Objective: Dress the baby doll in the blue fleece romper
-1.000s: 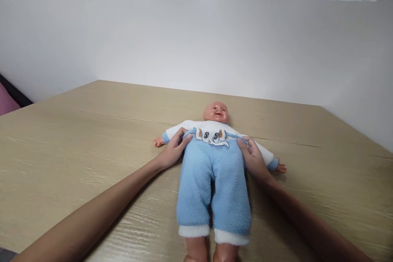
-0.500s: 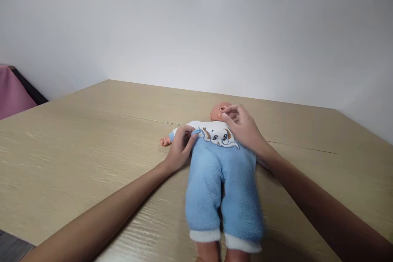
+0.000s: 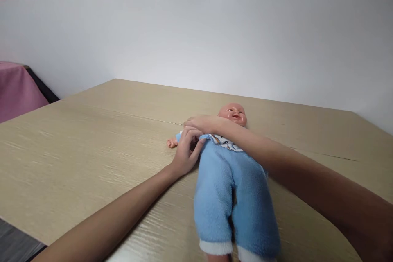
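Observation:
A baby doll [image 3: 235, 114] lies on its back on the table, in a white top with an elephant print and fluffy blue trousers [image 3: 215, 184] with white cuffs. At the left side of the doll's waist, my left hand [image 3: 188, 151] pinches the edge of the blue trousers between thumb and fingers. My right hand [image 3: 202, 123] reaches across the doll's chest to its shoulder on the left, just above my left hand. Its fingertips are mostly hidden, so their grip does not show. The doll's small hand [image 3: 172, 142] sticks out beyond my left hand.
The wooden table [image 3: 107, 131] has a seam running across it. Behind it stands a white partition [image 3: 184, 41]. A pink cloth-covered thing [image 3: 21, 90] is at the far left. Grey floor [image 3: 18, 241] shows at the lower left.
My right hand has moved left from beside the doll's face, across its chest, to the shoulder by my left hand. My left hand stays at the waist. The view has shifted slightly.

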`<action>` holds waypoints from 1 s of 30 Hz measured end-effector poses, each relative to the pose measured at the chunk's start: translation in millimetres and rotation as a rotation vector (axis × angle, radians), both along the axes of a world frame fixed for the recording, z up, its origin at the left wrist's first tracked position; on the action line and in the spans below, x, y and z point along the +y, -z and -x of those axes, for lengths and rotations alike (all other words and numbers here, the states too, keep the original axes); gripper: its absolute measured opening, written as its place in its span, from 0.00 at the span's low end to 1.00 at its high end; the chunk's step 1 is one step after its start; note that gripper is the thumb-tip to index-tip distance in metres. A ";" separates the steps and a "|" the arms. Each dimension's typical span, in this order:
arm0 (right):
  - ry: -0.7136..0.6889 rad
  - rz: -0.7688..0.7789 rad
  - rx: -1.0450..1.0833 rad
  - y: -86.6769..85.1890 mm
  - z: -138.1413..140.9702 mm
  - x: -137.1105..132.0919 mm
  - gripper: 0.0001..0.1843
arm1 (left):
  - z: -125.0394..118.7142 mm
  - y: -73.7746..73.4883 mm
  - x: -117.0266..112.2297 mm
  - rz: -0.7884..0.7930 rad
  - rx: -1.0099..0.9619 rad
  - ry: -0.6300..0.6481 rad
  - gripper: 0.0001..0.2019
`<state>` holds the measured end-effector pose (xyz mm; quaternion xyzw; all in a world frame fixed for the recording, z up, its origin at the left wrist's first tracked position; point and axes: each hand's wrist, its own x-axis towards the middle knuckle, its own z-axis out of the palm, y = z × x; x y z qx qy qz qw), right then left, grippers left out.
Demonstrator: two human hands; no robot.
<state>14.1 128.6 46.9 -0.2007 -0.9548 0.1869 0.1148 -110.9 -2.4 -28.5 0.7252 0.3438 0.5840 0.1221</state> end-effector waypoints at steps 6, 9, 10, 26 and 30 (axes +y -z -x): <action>0.109 -0.081 0.100 -24.8 -40.8 -10.9 0.20 | 0.8 1.3 -1.8 -0.057 0.024 0.024 0.05; 0.152 0.027 0.240 -30.4 -63.8 -14.2 0.25 | 1.3 6.5 -4.4 -0.103 0.086 -0.065 0.09; 0.156 0.082 0.254 -29.9 -69.5 -15.0 0.27 | 1.4 8.1 -5.7 -0.124 0.105 -0.090 0.11; 0.277 0.102 0.265 -19.7 -84.5 -57.1 0.14 | -5.0 8.2 -4.4 0.125 -0.224 0.023 0.09; 0.385 0.287 0.251 -23.2 -96.4 -81.4 0.21 | -12.5 1.8 -4.3 0.272 -0.401 0.102 0.09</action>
